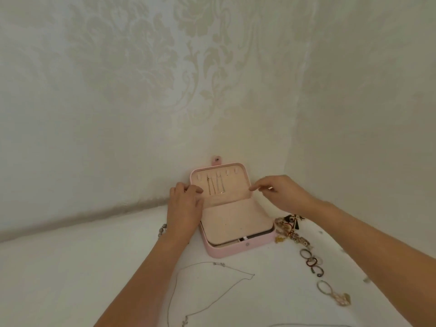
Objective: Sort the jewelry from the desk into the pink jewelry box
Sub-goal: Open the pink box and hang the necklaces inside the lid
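Note:
The pink jewelry box [236, 250] stands open on the white desk, its lid [220, 182] leaning against the wall. Two thin chains [215, 186] hang from hooks inside the lid. A beige inner flap [233, 220] lies over the base. My left hand [184, 206] rests at the lid's left edge, fingers curled over it. My right hand [282, 193] hovers by the lid's right edge, thumb and forefinger close together; whether they pinch anything cannot be seen. A silver necklace [212, 279] lies on the desk in front of the box.
A tangled pile of jewelry [286, 226] sits right of the box. Several rings [312, 261] trail toward me, ending in a ring and pendant [335, 293]. A beaded piece [162, 230] peeks out behind my left wrist. The patterned wall [165, 90] rises directly behind the box.

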`<state>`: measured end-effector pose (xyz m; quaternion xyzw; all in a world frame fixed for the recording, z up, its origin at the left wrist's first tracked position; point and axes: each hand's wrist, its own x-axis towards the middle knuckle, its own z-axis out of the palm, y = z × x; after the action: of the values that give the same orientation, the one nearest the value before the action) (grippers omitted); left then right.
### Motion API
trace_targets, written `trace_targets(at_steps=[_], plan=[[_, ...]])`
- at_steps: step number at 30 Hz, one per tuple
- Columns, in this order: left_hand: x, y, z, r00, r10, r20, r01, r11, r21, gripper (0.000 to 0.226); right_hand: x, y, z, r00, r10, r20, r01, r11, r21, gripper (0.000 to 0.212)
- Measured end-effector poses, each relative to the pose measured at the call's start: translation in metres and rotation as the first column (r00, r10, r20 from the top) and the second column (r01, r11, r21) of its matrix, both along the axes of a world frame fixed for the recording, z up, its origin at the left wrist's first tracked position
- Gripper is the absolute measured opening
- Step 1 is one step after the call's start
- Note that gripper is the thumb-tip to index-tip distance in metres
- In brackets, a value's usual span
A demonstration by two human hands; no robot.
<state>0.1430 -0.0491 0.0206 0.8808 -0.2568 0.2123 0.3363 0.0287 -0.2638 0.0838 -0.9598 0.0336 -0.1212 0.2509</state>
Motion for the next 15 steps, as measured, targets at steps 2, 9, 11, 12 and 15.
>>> trace_targets(at_steps=[2,9,11,12,15], plan=[[-0.007,0.000,0.007,1.000,-0.017,0.022,0.017,1.000,0.003,0.024,-0.019,-0.026,0.009,0.987,-0.095,-0.127,0.102,0.994,0.050,0.030],[-0.054,-0.011,0.024,0.899,-0.345,-0.270,0.390,0.911,0.132,0.017,-0.080,-0.052,0.007,0.907,-0.125,-0.401,0.125,0.992,-0.026,0.018],[-0.066,-0.004,0.026,0.861,-0.374,-0.344,0.442,0.886,0.143,0.015,-0.092,-0.042,0.000,0.905,-0.097,-0.413,0.072,0.995,-0.076,0.019],[-0.070,0.003,0.027,0.854,-0.374,-0.361,0.446,0.884,0.140,0.012,-0.097,-0.034,-0.003,0.912,-0.082,-0.402,0.044,0.994,-0.103,0.019],[-0.078,0.032,0.029,0.884,-0.316,-0.344,0.397,0.897,0.195,0.013,-0.110,-0.008,-0.016,0.944,-0.007,-0.330,-0.044,0.988,-0.149,0.024]])
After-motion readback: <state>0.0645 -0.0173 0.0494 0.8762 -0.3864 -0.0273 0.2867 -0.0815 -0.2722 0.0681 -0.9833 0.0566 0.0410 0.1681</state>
